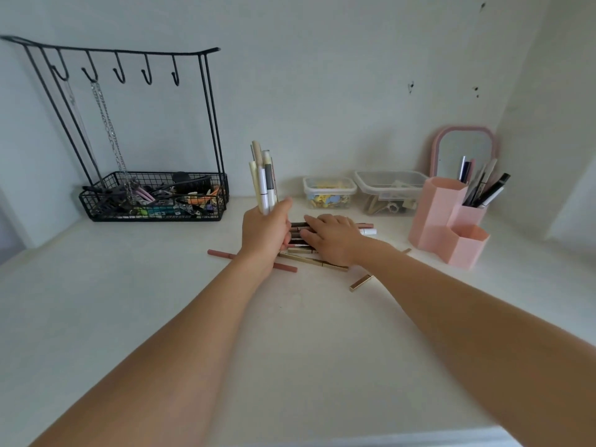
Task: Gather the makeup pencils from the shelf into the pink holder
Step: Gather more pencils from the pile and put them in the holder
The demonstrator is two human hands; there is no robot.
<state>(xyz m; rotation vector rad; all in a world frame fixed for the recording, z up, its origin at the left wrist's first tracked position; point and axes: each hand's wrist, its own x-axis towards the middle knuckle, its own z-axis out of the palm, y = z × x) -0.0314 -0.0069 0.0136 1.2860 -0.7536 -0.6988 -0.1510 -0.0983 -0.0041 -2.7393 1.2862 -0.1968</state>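
Several pale cream and white makeup pencils [263, 179] stood upright in a bundle, gripped in the curled left hand [265, 232], which hovered over the white shelf [161, 301]. The right hand [333, 238] lay palm-down, fingers spread flat across a loose pile of dark and gold pencils [298, 235] on the shelf, pressing or raking them toward the left hand (whether any of them was actually pinched could not be told). A dusty-pink pencil [222, 253] lay partly under the left wrist, a short gold-capped stick [361, 282] sat apart nearer the shelf's front, and a white-tipped one [367, 231] poked out beyond the right hand.

The pink plastic hexagonal holder [442, 217], three joined cups of different heights, stood well to the right near the pink-framed mirror [462, 150], with several dark and grey pencils [483, 188] already in its middle cup.

Judging from this, the gathering was perhaps half done. The risks looked plain enough: the upright bundle was held only near its base, so adding more could loosen the grip and let it fan out and spill; round pencils swept by a flat palm could roll toward the shelf's edge; the outlying pieces might be overlooked. The two clear plastic tubs [354, 191] sat just behind the pile, and a careless sweep could nudge them.
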